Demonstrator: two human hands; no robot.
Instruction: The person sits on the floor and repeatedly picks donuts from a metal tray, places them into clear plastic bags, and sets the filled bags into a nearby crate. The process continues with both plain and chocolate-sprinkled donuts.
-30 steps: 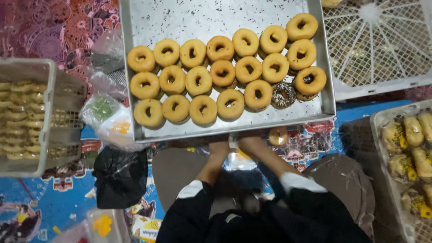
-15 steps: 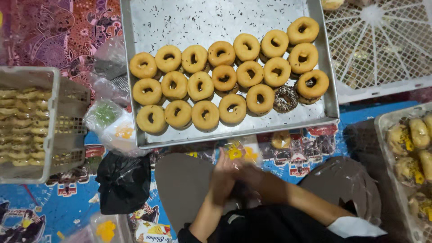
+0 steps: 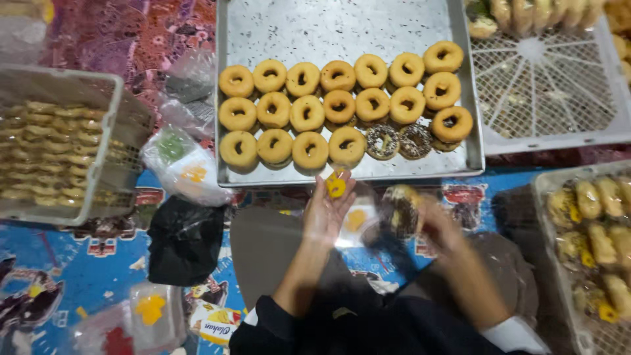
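My left hand [image 3: 327, 213] is raised just below the metal tray [image 3: 342, 26], pinching a clear plastic bag with a yellow print [image 3: 336, 186]. Beside it, my right hand [image 3: 439, 227] is motion-blurred and holds a dark sprinkled doughnut [image 3: 397, 209]. Three rows of plain golden doughnuts [image 3: 307, 113] fill the near half of the tray. In the front row lie two chocolate sprinkled doughnuts [image 3: 382, 141], with a plain one to their right. The tray's far half is bare.
A grey basket of stacked pastries [image 3: 108, 118] stands at the left. At the upper right is a white lattice crate [image 3: 545, 98], and at the right another basket of pastries [image 3: 545, 190]. Clear bags [image 3: 184, 167], a black bag [image 3: 184, 236] and packets [image 3: 154, 315] lie on the patterned mat.
My hands were together low over my lap; now they are lifted and apart, the left with the bag, the right with a doughnut. The front row shows one more sprinkled doughnut.
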